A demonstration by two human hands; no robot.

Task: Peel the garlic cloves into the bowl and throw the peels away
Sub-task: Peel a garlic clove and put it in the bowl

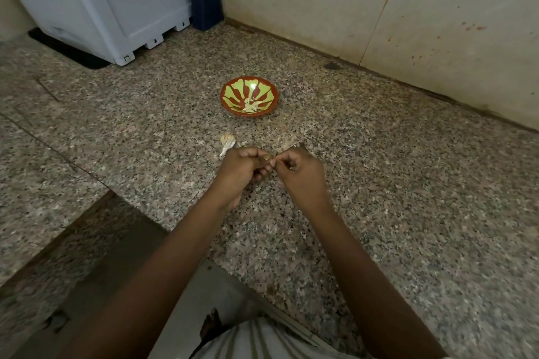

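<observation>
A red bowl with a green leaf pattern [233, 90] stands on the granite counter [379, 183], with a few peeled garlic cloves [251, 106] in its bottom. The rest of a garlic bulb [227, 142] lies on the counter just in front of the bowl. Close in front of that bulb, my left hand [243, 170] and my right hand [300, 173] meet fingertip to fingertip. Both pinch one small garlic clove [267, 158], which is mostly hidden by the fingers.
A white appliance [110, 0] stands at the back left on a black mat. A dark blue holder [205, 0] sits in the corner beside it. Tiled wall [379, 9] runs along the back right. The counter edge drops away at the lower left.
</observation>
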